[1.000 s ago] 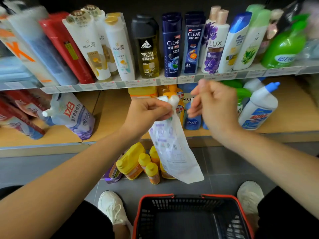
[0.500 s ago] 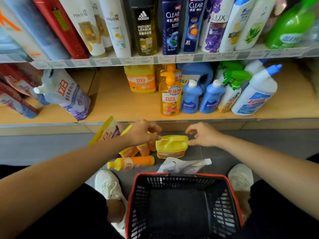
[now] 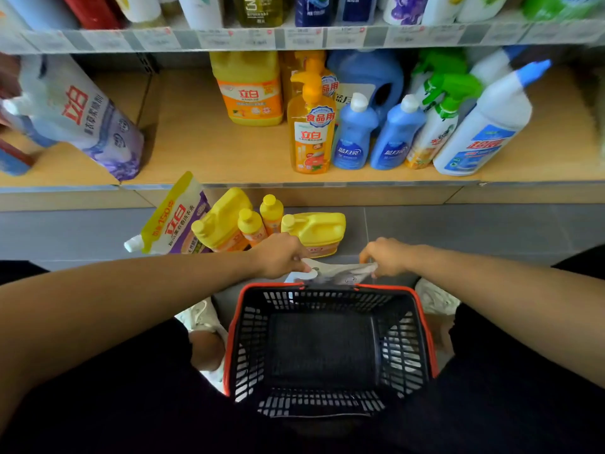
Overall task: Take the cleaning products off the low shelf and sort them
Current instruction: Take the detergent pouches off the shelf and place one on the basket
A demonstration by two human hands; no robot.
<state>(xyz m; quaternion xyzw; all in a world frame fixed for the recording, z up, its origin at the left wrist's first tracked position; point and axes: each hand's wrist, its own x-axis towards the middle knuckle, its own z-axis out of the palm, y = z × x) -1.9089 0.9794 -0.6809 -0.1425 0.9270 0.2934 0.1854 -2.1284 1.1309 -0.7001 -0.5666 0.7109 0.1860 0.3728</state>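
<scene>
A white pouch [image 3: 334, 272] is pinched at its 2 ends by the left hand [image 3: 282, 257] and right hand [image 3: 386, 257], just beyond the basket's [image 3: 249, 339] far rim, before yellow bottles [image 3: 316, 228] on the floor [image 3: 465, 231].

I read the red brand 立白 on four items. These are the white-and-purple pouch [image 3: 82, 116] at the left of the low shelf [image 3: 203, 152], the yellow jug [image 3: 248, 90] at its back, the orange pump bottle [image 3: 311, 132], which also carries 食品用 on a blue seal, and the yellow-topped pouch [image 3: 175, 221] on the floor [image 3: 458, 227], which adds the figure 150. The two blue bottles [image 3: 353, 136] bear 蓝月亮 in white. The price tags [image 3: 229, 37] on the upper shelf edge and the print on the flat white pouch [image 3: 330, 273] are not legible to me.
</scene>
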